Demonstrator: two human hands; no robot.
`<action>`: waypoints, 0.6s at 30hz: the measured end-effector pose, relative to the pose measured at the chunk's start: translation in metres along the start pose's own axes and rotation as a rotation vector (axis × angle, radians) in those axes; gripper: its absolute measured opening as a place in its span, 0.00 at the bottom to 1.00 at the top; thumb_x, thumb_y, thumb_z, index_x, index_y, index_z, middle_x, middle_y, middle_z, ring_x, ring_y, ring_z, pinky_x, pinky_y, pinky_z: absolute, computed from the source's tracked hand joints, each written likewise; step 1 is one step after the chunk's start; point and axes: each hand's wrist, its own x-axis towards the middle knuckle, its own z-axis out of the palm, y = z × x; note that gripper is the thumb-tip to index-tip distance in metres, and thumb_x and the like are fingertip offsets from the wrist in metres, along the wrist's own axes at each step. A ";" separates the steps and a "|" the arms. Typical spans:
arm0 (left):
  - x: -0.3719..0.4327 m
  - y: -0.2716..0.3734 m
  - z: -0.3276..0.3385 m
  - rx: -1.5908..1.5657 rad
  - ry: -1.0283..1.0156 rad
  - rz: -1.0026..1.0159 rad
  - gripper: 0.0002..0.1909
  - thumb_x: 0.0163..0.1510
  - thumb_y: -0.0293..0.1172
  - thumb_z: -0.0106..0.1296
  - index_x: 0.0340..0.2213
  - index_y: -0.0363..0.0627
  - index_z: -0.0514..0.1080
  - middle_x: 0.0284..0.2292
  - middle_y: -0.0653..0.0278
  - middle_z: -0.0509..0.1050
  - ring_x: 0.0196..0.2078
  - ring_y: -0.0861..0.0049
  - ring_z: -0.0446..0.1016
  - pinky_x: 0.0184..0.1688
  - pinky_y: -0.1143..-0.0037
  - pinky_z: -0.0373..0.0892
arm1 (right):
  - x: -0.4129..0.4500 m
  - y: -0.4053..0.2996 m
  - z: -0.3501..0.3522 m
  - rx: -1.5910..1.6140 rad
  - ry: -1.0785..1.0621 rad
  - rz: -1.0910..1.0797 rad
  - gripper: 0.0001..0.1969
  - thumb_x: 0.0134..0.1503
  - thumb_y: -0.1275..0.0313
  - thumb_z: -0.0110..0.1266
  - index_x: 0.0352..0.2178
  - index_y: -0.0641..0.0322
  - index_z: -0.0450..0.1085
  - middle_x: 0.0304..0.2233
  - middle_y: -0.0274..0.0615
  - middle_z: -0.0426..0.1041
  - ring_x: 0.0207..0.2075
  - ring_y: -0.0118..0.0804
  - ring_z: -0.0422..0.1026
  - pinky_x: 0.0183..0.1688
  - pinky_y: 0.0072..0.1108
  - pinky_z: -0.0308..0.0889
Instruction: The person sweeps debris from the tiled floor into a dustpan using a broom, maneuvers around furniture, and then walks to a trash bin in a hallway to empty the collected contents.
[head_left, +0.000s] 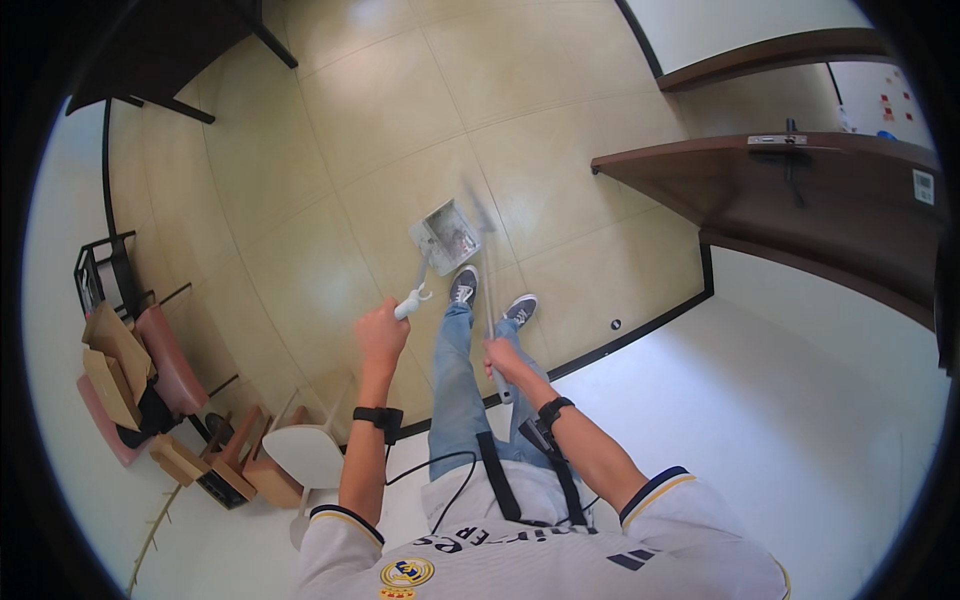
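Observation:
My left hand grips the white handle end of a long-handled dustpan. The dustpan's grey-white pan rests on the tiled floor just beyond my shoes, with some small debris inside. My right hand is closed around the grey shaft of a broom, whose lower end tips out behind the hand. The broom's head is blurred and stands right beside the pan's right edge. Its bristles cannot be made out clearly.
A brown wooden door stands ajar at the right. A small round doorstop-like object lies near the baseboard. At the left are a pink chair with cardboard boxes, and a white chair. A dark table is at the upper left.

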 end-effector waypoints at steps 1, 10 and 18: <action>0.001 -0.004 -0.001 -0.006 0.015 0.011 0.03 0.38 0.29 0.52 0.19 0.46 0.69 0.14 0.55 0.69 0.18 0.58 0.70 0.19 0.65 0.63 | -0.010 -0.001 0.010 0.072 -0.009 0.141 0.15 0.55 0.66 0.41 0.16 0.63 0.59 0.11 0.37 0.60 0.09 0.33 0.61 0.13 0.26 0.58; 0.003 -0.002 0.008 -0.094 0.086 -0.019 0.05 0.40 0.30 0.52 0.19 0.43 0.68 0.19 0.53 0.70 0.24 0.54 0.69 0.25 0.60 0.64 | -0.100 -0.042 -0.020 0.196 0.042 0.034 0.15 0.55 0.65 0.41 0.15 0.54 0.54 0.08 0.31 0.53 0.08 0.29 0.55 0.12 0.23 0.54; -0.003 0.007 0.013 -0.098 0.063 -0.003 0.05 0.40 0.31 0.52 0.19 0.43 0.69 0.19 0.53 0.71 0.23 0.53 0.71 0.24 0.61 0.65 | -0.233 -0.048 -0.039 0.083 0.360 -0.272 0.14 0.56 0.65 0.42 0.19 0.61 0.58 0.10 0.35 0.60 0.09 0.29 0.60 0.11 0.22 0.56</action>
